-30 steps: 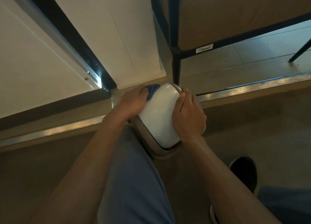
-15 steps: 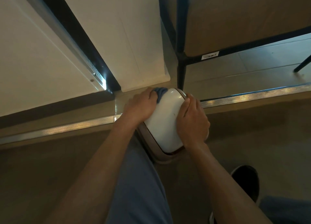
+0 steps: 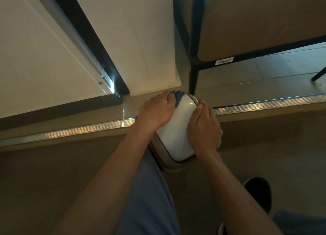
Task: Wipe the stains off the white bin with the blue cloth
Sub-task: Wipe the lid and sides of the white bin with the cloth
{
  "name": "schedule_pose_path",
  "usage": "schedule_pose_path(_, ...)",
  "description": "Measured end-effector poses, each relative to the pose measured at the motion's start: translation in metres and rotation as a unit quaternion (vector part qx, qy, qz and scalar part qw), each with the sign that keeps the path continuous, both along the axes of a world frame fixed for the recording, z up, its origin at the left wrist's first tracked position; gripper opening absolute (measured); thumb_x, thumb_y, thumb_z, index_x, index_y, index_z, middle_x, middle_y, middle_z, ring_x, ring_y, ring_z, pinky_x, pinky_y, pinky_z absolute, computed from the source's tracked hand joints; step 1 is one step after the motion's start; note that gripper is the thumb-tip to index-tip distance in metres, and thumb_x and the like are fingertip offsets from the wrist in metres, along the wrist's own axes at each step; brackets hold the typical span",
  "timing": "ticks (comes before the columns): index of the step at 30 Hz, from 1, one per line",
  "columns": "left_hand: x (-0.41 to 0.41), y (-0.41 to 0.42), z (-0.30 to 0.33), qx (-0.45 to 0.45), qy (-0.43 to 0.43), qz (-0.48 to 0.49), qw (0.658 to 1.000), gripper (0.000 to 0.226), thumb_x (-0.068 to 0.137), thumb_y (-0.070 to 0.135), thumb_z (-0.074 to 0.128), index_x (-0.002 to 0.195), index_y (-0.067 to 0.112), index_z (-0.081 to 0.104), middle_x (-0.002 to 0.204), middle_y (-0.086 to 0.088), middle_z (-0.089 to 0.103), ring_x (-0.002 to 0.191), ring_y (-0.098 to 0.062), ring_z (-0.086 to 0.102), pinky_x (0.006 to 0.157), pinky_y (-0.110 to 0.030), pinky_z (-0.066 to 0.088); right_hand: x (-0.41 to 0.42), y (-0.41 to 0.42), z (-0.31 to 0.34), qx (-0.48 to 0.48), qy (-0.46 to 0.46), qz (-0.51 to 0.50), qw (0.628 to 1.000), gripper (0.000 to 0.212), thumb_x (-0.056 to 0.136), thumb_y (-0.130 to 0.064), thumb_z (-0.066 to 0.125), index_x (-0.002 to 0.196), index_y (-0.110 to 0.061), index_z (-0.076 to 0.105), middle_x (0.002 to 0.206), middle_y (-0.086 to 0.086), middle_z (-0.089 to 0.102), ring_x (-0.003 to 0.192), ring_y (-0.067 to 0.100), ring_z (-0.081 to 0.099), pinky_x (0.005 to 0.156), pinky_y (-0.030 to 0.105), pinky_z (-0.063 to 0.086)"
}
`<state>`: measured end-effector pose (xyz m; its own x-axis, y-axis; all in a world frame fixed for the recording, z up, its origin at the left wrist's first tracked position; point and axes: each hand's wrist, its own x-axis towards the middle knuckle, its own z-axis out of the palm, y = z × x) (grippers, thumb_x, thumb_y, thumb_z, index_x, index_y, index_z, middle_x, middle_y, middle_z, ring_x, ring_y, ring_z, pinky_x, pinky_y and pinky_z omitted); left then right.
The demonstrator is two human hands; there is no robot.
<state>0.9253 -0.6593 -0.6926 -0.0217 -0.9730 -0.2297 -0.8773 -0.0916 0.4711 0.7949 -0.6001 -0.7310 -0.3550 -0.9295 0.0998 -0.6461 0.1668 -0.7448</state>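
From the head view I look straight down on the white bin (image 3: 178, 127), which lies tipped on its side on the floor (image 3: 44, 182), its rounded white surface facing up at me and a tan-brown rim showing along its lower edge. It sits just at a metal threshold strip (image 3: 70, 131) that runs across the frame.

My left hand (image 3: 155, 111) is pressed against the bin's left upper side with the blue cloth (image 3: 179, 97) bunched under it — the fingers (image 3: 170, 100) are curled closed around the cloth, and only a dark blue fold shows past them, lying on the far end of the bin. My right hand (image 3: 204, 129) is laid over the bin's right side, fingers bent and wrapped onto the white surface, thumb resting on top; it has hold of the bin itself.

A small dark speck shows on the white surface between the two hands.

Beyond the bin stands a dark metal leg (image 3: 193, 79) of a frame carrying a brown panel, and to the left of it a white panel (image 3: 132, 40) reaches down to the floor. Below the hands I see a blue-grey trouser leg (image 3: 150, 199), and at lower right a black shoe (image 3: 259, 192) on the floor.
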Motion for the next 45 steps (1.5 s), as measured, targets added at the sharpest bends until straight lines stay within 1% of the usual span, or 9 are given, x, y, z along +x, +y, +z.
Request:
schedule_pose_path(3, -0.02, 0.004, -0.002, -0.054, -0.031, -0.063, 0.996, 0.045, 0.108, 0.044, 0.025, 0.142, 0.026, 0.048, 0.137, -0.007, 0.06, 0.122, -0.031, 0.056, 0.098, -0.043, 0.043, -0.002, -0.002, -0.004, -0.002, 0.002, -0.011, 1.0, 0.044, 0.109, -0.034, 0.026, 0.139, -0.017, 0.054, 0.135, 0.004, 0.062, 0.118, 0.022, 0.061, 0.09, 0.029, 0.042)
schedule_pose_path(7, 0.009, 0.039, -0.007, -0.127, -0.044, -0.172, 0.976, 0.052, 0.107, 0.049, 0.026, 0.157, 0.032, 0.03, 0.163, 0.007, 0.031, 0.147, -0.022, 0.027, 0.118, -0.044, 0.025, 0.0, -0.002, -0.005, -0.01, 0.011, -0.008, 1.0, 0.042, 0.11, -0.032, 0.028, 0.137, -0.015, 0.055, 0.131, 0.005, 0.064, 0.115, 0.023, 0.063, 0.087, 0.028, 0.042)
schedule_pose_path(12, 0.039, 0.038, -0.008, -0.09, 0.011, -0.106, 0.99, 0.047, 0.109, 0.043, 0.031, 0.155, 0.033, 0.033, 0.154, 0.003, 0.044, 0.135, -0.023, 0.045, 0.107, -0.038, 0.038, 0.001, -0.001, -0.003, -0.003, -0.002, -0.004, 1.0, 0.044, 0.109, -0.035, 0.027, 0.142, -0.018, 0.051, 0.137, 0.005, 0.06, 0.121, 0.024, 0.06, 0.094, 0.036, 0.046)
schedule_pose_path(16, -0.005, 0.005, -0.003, -0.038, -0.038, -0.022, 0.998, 0.046, 0.108, 0.043, 0.023, 0.147, 0.028, 0.043, 0.133, -0.009, 0.061, 0.116, -0.031, 0.058, 0.089, -0.04, 0.038, 0.0, -0.002, -0.005, 0.0, -0.007, -0.009, 1.0, 0.043, 0.109, -0.035, 0.026, 0.141, -0.02, 0.051, 0.137, 0.003, 0.06, 0.12, 0.023, 0.06, 0.091, 0.031, 0.041)
schedule_pose_path(23, 0.011, 0.049, -0.014, -0.188, -0.087, -0.167, 0.964, 0.051, 0.107, 0.045, 0.03, 0.154, 0.026, 0.038, 0.161, 0.001, 0.036, 0.146, -0.025, 0.032, 0.118, -0.043, 0.026, 0.001, -0.002, -0.006, 0.002, 0.015, -0.016, 1.0, 0.042, 0.11, -0.032, 0.028, 0.138, -0.017, 0.054, 0.134, 0.005, 0.062, 0.116, 0.026, 0.062, 0.085, 0.03, 0.041)
schedule_pose_path(28, 0.049, 0.047, -0.017, -0.161, -0.012, -0.159, 0.974, 0.048, 0.108, 0.043, 0.032, 0.154, 0.029, 0.037, 0.158, 0.004, 0.04, 0.139, -0.021, 0.042, 0.108, -0.037, 0.037, 0.0, -0.001, -0.004, 0.007, 0.004, -0.007, 1.0, 0.044, 0.11, -0.034, 0.026, 0.142, -0.018, 0.05, 0.14, 0.004, 0.058, 0.124, 0.025, 0.057, 0.088, 0.029, 0.032)
schedule_pose_path(34, -0.006, -0.002, -0.001, -0.035, -0.021, -0.052, 0.998, 0.046, 0.109, 0.041, 0.023, 0.146, 0.027, 0.046, 0.136, -0.009, 0.061, 0.119, -0.031, 0.058, 0.09, -0.038, 0.04, 0.0, -0.001, -0.003, 0.011, -0.005, -0.008, 1.0, 0.044, 0.109, -0.034, 0.026, 0.142, -0.018, 0.051, 0.14, 0.004, 0.059, 0.123, 0.025, 0.058, 0.094, 0.036, 0.043)
schedule_pose_path(41, 0.02, 0.046, -0.011, -0.156, -0.09, -0.212, 0.96, 0.054, 0.107, 0.047, 0.021, 0.158, 0.031, 0.027, 0.167, 0.005, 0.023, 0.153, -0.023, 0.022, 0.121, -0.046, 0.022, 0.002, 0.0, -0.001, 0.001, 0.007, -0.007, 1.0, 0.042, 0.11, -0.032, 0.028, 0.137, -0.016, 0.055, 0.133, 0.006, 0.063, 0.117, 0.026, 0.062, 0.089, 0.035, 0.045)
schedule_pose_path(45, 0.051, 0.046, -0.015, -0.136, -0.007, -0.178, 0.975, 0.049, 0.108, 0.044, 0.029, 0.156, 0.034, 0.031, 0.162, 0.007, 0.033, 0.147, -0.022, 0.034, 0.115, -0.043, 0.034, 0.002, -0.002, -0.001, 0.008, 0.0, -0.011, 1.0, 0.042, 0.109, -0.033, 0.028, 0.141, -0.018, 0.052, 0.139, 0.004, 0.059, 0.122, 0.025, 0.059, 0.094, 0.037, 0.044)
